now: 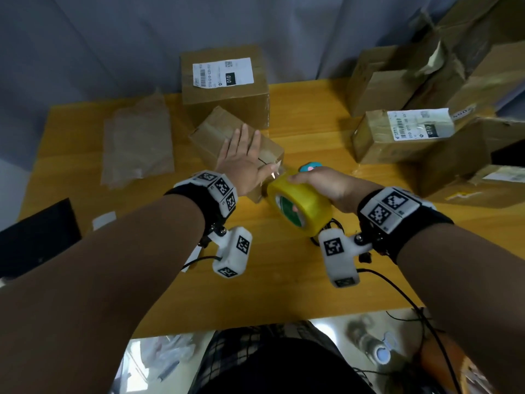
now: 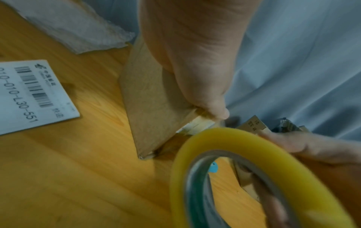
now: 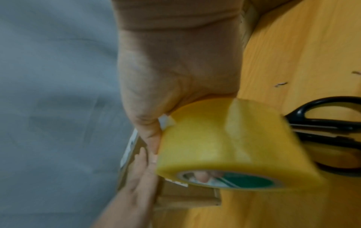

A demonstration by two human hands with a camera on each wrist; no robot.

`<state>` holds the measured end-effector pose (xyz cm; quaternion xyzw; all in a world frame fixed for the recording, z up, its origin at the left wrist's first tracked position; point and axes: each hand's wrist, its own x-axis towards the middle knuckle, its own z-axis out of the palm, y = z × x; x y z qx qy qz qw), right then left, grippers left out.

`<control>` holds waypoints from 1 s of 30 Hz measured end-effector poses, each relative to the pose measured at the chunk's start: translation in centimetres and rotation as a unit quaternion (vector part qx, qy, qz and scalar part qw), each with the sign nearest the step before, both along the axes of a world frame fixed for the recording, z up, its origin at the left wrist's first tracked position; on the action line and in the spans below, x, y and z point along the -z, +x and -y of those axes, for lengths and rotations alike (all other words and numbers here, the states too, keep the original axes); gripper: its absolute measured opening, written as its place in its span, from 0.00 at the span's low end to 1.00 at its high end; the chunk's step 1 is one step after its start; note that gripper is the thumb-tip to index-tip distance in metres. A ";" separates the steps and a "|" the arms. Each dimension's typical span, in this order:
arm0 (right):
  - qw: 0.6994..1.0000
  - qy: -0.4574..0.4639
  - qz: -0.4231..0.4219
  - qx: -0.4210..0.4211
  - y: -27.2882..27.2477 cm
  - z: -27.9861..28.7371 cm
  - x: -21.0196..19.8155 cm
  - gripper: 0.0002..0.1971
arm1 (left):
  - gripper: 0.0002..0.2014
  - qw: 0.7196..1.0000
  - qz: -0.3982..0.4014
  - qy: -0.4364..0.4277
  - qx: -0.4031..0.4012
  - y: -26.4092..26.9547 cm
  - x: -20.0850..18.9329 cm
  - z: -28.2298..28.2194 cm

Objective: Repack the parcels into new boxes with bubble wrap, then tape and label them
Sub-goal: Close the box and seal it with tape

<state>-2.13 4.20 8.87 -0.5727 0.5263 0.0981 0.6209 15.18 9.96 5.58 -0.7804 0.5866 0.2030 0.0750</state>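
A small brown cardboard box lies slanted on the wooden table. My left hand presses flat on its top, fingers straight. The thumb lies along the near top edge of the box. My right hand grips a yellow tape roll just off the box's near corner, fingers through its core. A clear strip of tape runs from the roll to that corner. In the left wrist view the roll fills the lower right.
A labelled box stands behind the small one. Bubble wrap lies at the left, with a loose shipping label on the table. More boxes pile up at the right. Black scissors lie by the roll.
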 end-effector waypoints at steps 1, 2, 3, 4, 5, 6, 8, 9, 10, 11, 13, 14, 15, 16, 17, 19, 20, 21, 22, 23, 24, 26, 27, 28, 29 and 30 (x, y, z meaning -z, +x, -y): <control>1.000 0.006 -0.004 -0.001 -0.2 0.1 -0.5 0.17 | 0.40 1.000 -0.001 0.003 0.003 0.0 -0.2 0.0; 1.000 0.002 -0.014 -0.009 -0.4 0.2 -0.8 0.18 | 0.40 1.000 -0.003 0.010 0.006 0.0 -0.4 0.0; 0.999 -0.007 -0.027 -0.024 -0.3 0.2 -1.0 0.19 | 0.40 1.000 -0.004 0.019 0.010 0.0 -0.6 0.2; 0.998 -0.016 -0.045 -0.048 -0.3 0.2 -0.9 0.22 | 0.40 1.000 -0.006 0.028 0.013 -0.1 -0.6 0.2; 0.994 -0.034 -0.069 -0.072 -0.2 0.2 -0.8 0.27 | 0.40 0.999 -0.007 0.033 0.014 -0.1 -0.7 0.3; 0.991 -0.047 -0.088 -0.086 -0.1 0.2 -0.6 0.33 | 0.40 0.999 -0.008 0.036 0.014 -0.1 -0.8 0.3; 0.989 -0.056 -0.102 -0.088 0.3 0.1 -0.7 0.38 | 0.40 0.999 -0.006 0.033 0.017 0.0 -0.7 0.3; 0.990 -0.054 -0.101 -0.087 0.4 0.1 -0.8 0.38 | 0.41 0.999 -0.005 0.030 0.020 0.1 -0.6 0.2; 0.990 -0.051 -0.105 -0.085 0.3 0.3 -0.8 0.39 | 0.43 0.999 -0.003 0.028 0.024 0.2 -0.5 0.2; 0.990 -0.047 -0.108 -0.081 0.3 0.4 -0.7 0.40 | 0.45 0.999 0.001 0.026 0.028 0.2 -0.4 0.2; 0.991 -0.029 -0.110 -0.064 0.0 0.3 -0.3 0.45 | 0.48 0.999 0.009 0.022 0.032 0.2 -0.1 0.3; 0.992 -0.015 -0.113 -0.056 -0.2 0.4 0.1 0.47 | 0.49 0.999 0.012 0.019 0.028 0.1 -0.1 0.4; 0.993 -0.001 -0.107 -0.044 -0.3 0.3 0.5 0.46 | 0.48 0.999 0.015 0.016 0.024 0.0 0.0 0.5; 0.995 0.013 -0.091 -0.027 -0.4 0.2 0.7 0.40 | 0.47 1.000 0.021 0.012 0.021 -0.1 0.1 0.5; 0.997 0.025 -0.072 -0.009 -0.4 -0.1 0.8 0.33 | 0.46 0.999 0.029 0.003 0.020 -0.3 0.1 0.5; 0.998 0.024 -0.056 0.004 -0.5 -0.2 1.1 0.24 | 0.41 0.998 0.055 -0.024 0.030 -0.8 0.2 0.3; 0.998 0.015 -0.053 0.007 -0.6 -0.3 1.1 0.22 | 0.39 0.996 0.069 -0.035 0.037 -1.0 0.2 0.2; 0.999 0.009 -0.046 0.011 -0.6 -0.3 0.9 0.22 | 0.38 0.995 0.077 -0.042 0.044 -1.1 0.1 0.2; 0.999 0.008 -0.041 0.019 -0.6 -0.3 0.8 0.24 | 0.37 0.995 0.078 -0.045 0.048 -1.2 0.1 0.2; 0.999 0.011 -0.036 0.023 -0.7 -0.3 0.7 0.28 | 0.36 0.995 0.073 -0.045 0.053 -1.1 0.0 0.3; 0.999 0.018 -0.035 0.023 -0.7 -0.2 0.7 0.34 | 0.36 0.995 0.067 -0.046 0.059 -0.9 -0.1 0.2; 0.999 0.032 -0.033 0.015 -0.5 0.2 1.0 0.44 | 0.35 0.994 0.058 -0.042 0.086 -0.4 -0.3 0.1; 0.999 0.040 -0.033 0.010 -0.3 0.3 1.1 0.45 | 0.35 0.993 0.053 -0.035 0.104 -0.1 -0.5 0.0; 0.999 0.041 -0.033 0.007 0.0 0.3 1.0 0.43 | 0.35 0.991 0.050 -0.027 0.119 0.1 -0.7 0.0; 0.999 0.039 -0.035 0.003 0.4 0.2 0.6 0.39 | 0.36 0.990 0.051 -0.020 0.131 0.3 -0.8 -0.1; 0.999 0.035 -0.038 -0.005 0.7 0.0 0.1 0.35 | 0.36 0.989 0.052 -0.016 0.137 0.4 -1.0 -0.1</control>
